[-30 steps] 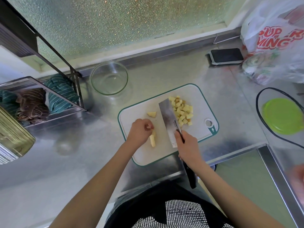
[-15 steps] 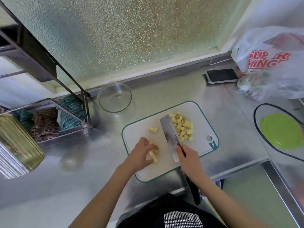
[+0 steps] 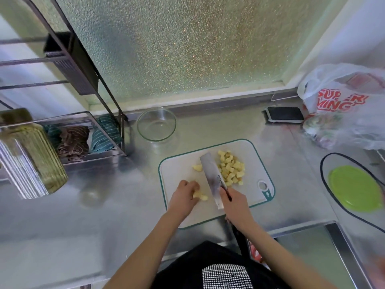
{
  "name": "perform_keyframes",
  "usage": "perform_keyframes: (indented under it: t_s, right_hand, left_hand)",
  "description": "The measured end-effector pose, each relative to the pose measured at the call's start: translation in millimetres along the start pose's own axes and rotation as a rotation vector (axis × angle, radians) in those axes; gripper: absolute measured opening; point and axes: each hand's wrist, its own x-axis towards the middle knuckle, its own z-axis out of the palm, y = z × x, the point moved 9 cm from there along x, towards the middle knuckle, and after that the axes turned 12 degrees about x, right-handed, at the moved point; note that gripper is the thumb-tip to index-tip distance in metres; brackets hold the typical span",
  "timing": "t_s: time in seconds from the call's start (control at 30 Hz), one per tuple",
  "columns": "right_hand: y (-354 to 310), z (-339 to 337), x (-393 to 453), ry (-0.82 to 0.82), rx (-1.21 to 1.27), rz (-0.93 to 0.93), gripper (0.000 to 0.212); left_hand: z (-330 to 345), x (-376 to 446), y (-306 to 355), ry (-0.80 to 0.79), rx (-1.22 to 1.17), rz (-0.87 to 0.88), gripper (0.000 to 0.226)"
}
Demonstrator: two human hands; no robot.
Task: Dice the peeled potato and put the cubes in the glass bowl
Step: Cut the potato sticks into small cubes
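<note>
Both your hands work on the cutting board (image 3: 181,170): left hand (image 3: 184,195) pinches a potato piece (image 3: 200,196), right hand (image 3: 234,203) grips the cleaver (image 3: 211,178) beside the cubes (image 3: 230,170).

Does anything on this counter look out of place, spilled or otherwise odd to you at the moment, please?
Only one small thing: a stray potato piece lies alone on the cutting board, left of the knife, apart from the cube pile on its right. Nothing looks spilled or damaged, and the glass bowl stands upright with no cubes in it.
</note>
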Motion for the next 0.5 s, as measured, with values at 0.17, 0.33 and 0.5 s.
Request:
perform_keyframes:
  t_s: [0.17,0.33,0.5]
  right_hand:
    - [2.9,-3.0,4.3,0.010,-0.013,0.017,0.037]
    - [6.2,-12.0,6.5,0.056,0.001,0.021,0.037]
    - [8.3,-14.3,5.9,0.042,0.002,0.029,0.037]
  left_hand:
    - [-3.8,0.8,-5.5,0.069,-0.037,-0.009,0.066]
    - [6.3,12.2,-1.9,0.033,0.063,0.045,0.052]
    - [6.2,14.0,3.5,0.060,0.025,0.094,0.033]
